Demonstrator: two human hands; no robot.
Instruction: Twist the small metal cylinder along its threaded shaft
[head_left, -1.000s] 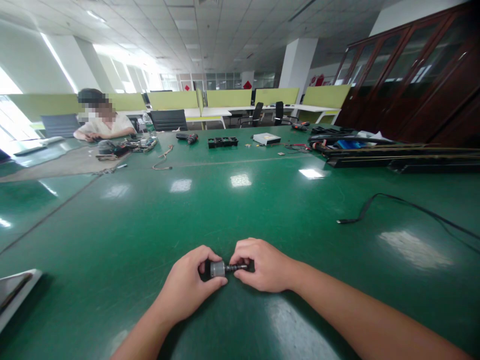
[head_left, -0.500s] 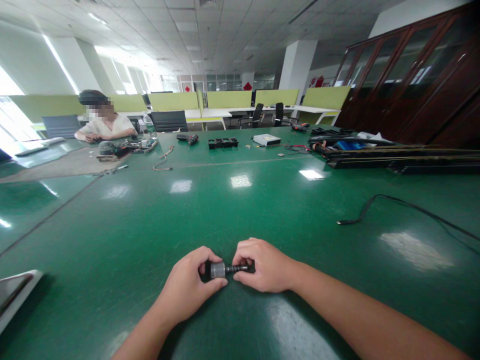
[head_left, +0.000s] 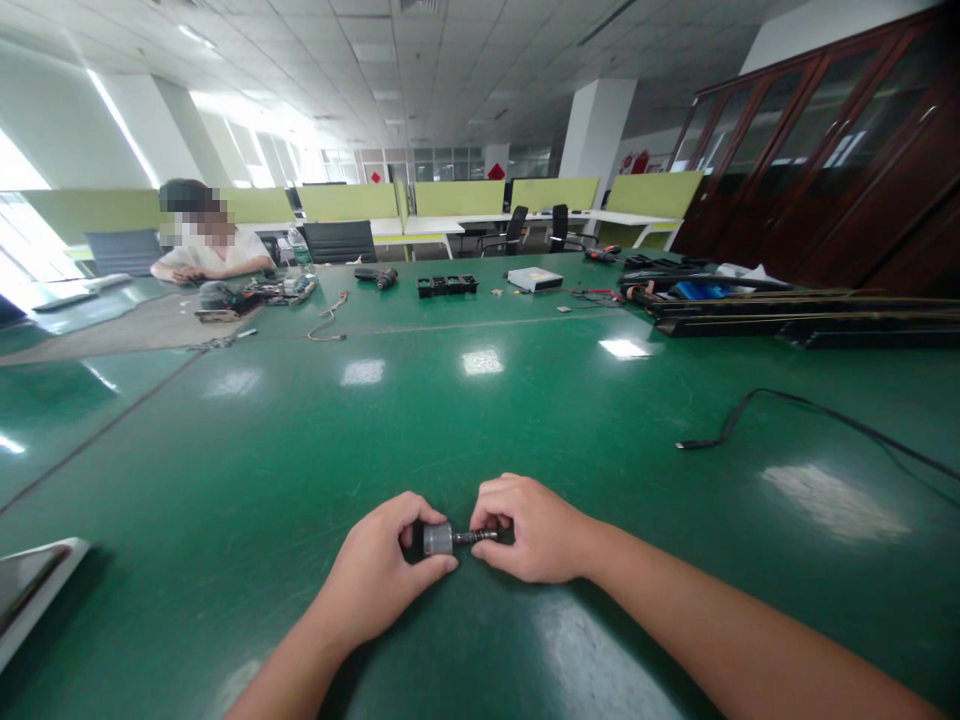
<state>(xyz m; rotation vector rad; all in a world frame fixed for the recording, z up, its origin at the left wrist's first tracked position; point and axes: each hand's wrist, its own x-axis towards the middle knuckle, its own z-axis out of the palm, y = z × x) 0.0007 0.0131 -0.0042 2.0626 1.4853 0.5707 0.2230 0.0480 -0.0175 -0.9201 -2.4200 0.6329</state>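
Observation:
Near the front of the green table (head_left: 420,420), a grey metal cylinder (head_left: 438,540) lies on its side, with a thin dark shaft (head_left: 466,538) sticking out to the right. My left hand (head_left: 382,560) grips the cylinder between thumb and fingers. At the shaft's far end, where it looks ringed like a coil, my right hand (head_left: 529,530) pinches it with thumb and fingertips. Part of that end is hidden by the fingers.
A black cable (head_left: 795,400) lies to the right. At the lower left is a pale-edged tray or device (head_left: 45,590). Farther back are a power drill (head_left: 376,278), a black slotted block (head_left: 448,287) and a silver box (head_left: 534,279). A person (head_left: 214,245) sits back left.
The fingers of my right hand have shifted very slightly right along the shaft, showing a bit more of it. My left hand keeps its grip on the cylinder.

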